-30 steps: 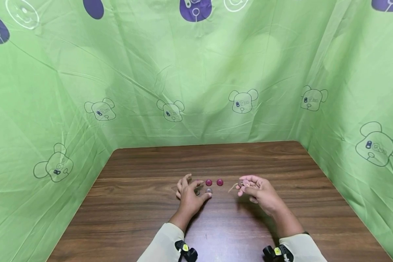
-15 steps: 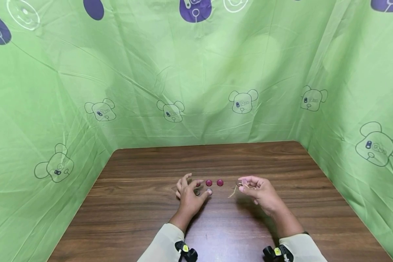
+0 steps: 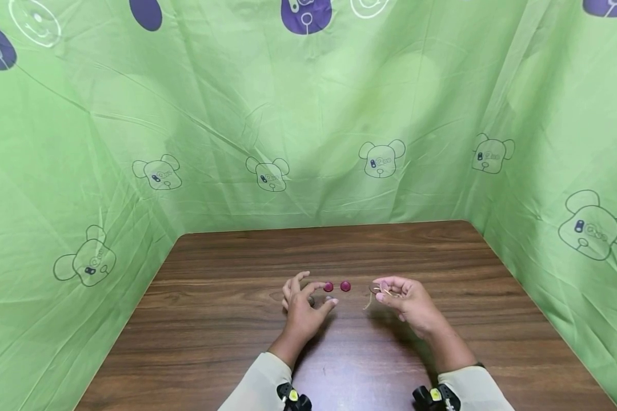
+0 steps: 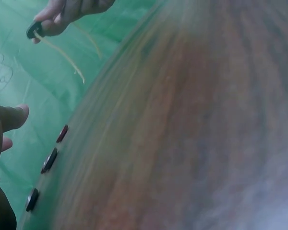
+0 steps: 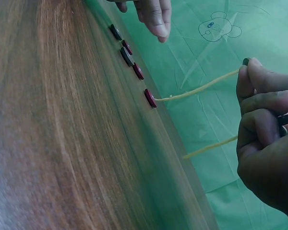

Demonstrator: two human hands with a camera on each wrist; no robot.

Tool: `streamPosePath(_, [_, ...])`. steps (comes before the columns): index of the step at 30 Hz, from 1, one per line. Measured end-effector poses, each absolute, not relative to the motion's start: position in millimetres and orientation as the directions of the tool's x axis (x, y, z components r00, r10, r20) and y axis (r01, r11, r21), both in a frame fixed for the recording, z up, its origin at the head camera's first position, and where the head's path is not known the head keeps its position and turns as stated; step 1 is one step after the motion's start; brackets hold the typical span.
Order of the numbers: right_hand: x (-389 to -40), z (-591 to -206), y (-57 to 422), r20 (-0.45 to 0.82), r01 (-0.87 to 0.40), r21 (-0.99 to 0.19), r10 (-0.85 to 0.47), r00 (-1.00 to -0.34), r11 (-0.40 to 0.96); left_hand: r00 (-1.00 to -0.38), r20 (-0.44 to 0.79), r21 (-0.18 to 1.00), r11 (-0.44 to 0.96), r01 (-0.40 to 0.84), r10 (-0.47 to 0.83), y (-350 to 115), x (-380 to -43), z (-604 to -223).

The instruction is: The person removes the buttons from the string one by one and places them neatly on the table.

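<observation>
My right hand pinches a dark button between thumb and fingers, above the table. A pale yellow string runs out from that button, its loose ends hanging. Another dark piece shows tucked in the curled fingers of this hand in the right wrist view. My left hand hovers over the loose buttons with thumb and index finger spread and nothing between them. Two red buttons lie in a row to its right. A dark button sits under the left hand, partly hidden, and another dark one lies beside it.
Brown wood-grain table carries the buttons near its middle. Green cloth with printed bear heads encloses the back and both sides. Each sleeve ends at a black wrist camera.
My left hand has shifted slightly right, its thumb moving off past the dark button it was over. The right hand has stayed nearly in place, while the string's hanging end has swung a little.
</observation>
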State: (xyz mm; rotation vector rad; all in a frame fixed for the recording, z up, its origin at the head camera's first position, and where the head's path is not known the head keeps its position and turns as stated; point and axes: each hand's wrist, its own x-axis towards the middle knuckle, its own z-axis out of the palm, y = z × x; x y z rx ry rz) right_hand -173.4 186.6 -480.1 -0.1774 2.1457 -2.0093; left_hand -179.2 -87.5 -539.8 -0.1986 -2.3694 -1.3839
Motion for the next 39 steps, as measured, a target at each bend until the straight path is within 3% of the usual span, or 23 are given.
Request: streamPosePath(39, [-173,-481,181,-0.018,-0.007,-0.995,-0.253,-0.967,0.097,-0.938,0.337,0.860,0.379,0.342,0.081,-47,-162,-499])
